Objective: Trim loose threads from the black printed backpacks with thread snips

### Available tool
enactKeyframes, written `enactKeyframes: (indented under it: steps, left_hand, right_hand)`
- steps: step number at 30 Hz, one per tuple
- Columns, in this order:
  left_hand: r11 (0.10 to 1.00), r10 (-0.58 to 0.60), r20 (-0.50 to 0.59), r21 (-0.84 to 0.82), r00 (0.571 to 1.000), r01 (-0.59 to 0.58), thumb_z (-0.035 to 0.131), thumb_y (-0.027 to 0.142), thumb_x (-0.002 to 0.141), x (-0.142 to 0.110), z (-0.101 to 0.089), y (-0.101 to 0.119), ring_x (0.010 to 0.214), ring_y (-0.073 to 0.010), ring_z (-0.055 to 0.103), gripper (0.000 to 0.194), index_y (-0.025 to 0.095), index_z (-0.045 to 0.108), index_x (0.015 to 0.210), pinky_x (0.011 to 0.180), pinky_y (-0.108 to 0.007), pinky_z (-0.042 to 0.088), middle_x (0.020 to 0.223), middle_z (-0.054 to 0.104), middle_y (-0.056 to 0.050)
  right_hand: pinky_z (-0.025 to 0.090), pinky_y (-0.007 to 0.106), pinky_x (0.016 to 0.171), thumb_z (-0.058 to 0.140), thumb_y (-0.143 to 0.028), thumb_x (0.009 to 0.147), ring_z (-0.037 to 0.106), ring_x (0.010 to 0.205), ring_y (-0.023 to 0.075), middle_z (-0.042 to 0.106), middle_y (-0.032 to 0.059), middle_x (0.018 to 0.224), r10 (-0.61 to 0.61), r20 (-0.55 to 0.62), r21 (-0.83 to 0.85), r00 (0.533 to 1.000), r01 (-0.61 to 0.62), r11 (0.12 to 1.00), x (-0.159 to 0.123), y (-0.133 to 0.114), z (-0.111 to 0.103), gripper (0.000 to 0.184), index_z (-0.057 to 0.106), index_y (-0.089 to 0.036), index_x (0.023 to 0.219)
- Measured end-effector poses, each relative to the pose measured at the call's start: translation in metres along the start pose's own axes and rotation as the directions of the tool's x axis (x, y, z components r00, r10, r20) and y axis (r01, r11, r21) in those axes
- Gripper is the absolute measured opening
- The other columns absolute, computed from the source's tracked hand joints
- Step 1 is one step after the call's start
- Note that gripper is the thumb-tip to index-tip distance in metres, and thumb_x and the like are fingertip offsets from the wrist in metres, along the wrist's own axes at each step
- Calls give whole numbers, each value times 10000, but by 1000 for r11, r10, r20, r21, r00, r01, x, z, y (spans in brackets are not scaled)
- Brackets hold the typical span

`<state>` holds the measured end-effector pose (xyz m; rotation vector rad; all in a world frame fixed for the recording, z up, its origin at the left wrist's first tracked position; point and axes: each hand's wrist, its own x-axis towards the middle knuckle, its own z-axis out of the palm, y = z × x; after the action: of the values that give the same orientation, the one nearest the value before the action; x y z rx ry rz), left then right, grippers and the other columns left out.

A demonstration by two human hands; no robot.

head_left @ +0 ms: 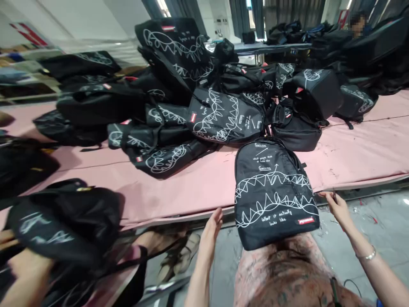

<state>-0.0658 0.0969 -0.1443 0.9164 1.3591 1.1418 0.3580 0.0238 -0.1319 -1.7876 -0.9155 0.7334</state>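
Note:
A black backpack with white scribbled lines, white lettering and a red label rests on my lap, leaning against the pink table edge. To its left, my left hand is held with its fingers stretched out, a small gap away from the bag and with nothing in it. My right hand is just beyond the backpack's right side. Its fingers are curled around something small and dark, too indistinct to name.
Several similar black backpacks are heaped across the pink table. At the left, a co-worker's hand touches another black bag. More bags lie on a table farther back, near another person.

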Motion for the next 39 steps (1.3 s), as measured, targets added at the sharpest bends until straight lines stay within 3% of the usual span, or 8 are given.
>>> enactKeyframes:
  steps: [4,10,15,23,27,31,35,39]
  left_hand:
    - [992,21,46,123,999,-27,513,562,747,53,47,21,1167,-270,471,525,170,583,1089,985,-439,351,1272,509,-132]
    - [983,106,54,147,993,-113,639,489,653,104,100,46,898,-207,585,547,127,564,1057,823,-351,446,964,633,-94]
    - [987,74,190,123,979,-99,691,469,575,101,94,48,644,-151,572,460,101,585,831,651,-293,469,696,607,-36]
    - [971,173,272,115,947,-210,656,439,633,84,76,52,779,-161,579,357,184,562,864,723,-277,469,775,608,-11]
    - [954,235,107,166,966,-250,633,513,632,86,82,57,633,-140,519,353,173,553,680,622,-258,451,621,526,16]
    - [944,282,-136,218,950,-249,470,609,720,91,82,64,669,-144,511,461,156,554,699,638,-265,448,651,524,3]
    - [938,272,-311,295,911,-180,393,570,783,98,75,59,630,-132,485,462,143,538,682,614,-265,441,613,498,9]
    - [911,288,-376,390,881,-132,498,425,761,98,64,39,629,-129,471,307,158,507,611,679,-272,426,530,419,44]
  right_hand:
    - [458,327,783,484,-454,784,599,891,231,678,65,943,-143,138,-91,980,156,984,34,-16,25,358,674,-173,895]
    - [366,339,920,533,-249,788,536,1061,231,601,102,1153,-113,143,-207,983,141,968,107,-47,85,277,619,-166,1037]
    - [380,354,836,615,-237,733,574,966,282,665,152,896,-29,113,-266,993,59,962,131,-50,96,96,629,-143,719]
    - [462,301,654,456,-543,788,600,730,211,658,50,753,-98,206,-20,974,105,994,99,-54,80,404,602,-168,749]
    - [460,272,504,430,-595,790,583,570,169,646,38,711,-77,254,296,964,-1,955,76,-70,77,470,596,-165,882]
    - [453,264,455,537,-619,714,581,548,166,621,23,641,-10,211,632,978,-128,764,74,-85,91,482,601,-169,873]
    - [433,247,423,470,-641,739,563,525,148,600,9,606,106,125,626,987,-161,763,91,-79,125,506,589,-160,837]
    - [315,203,325,540,-594,715,431,360,86,517,-29,468,213,75,572,974,-217,791,100,-47,150,430,545,-165,697]
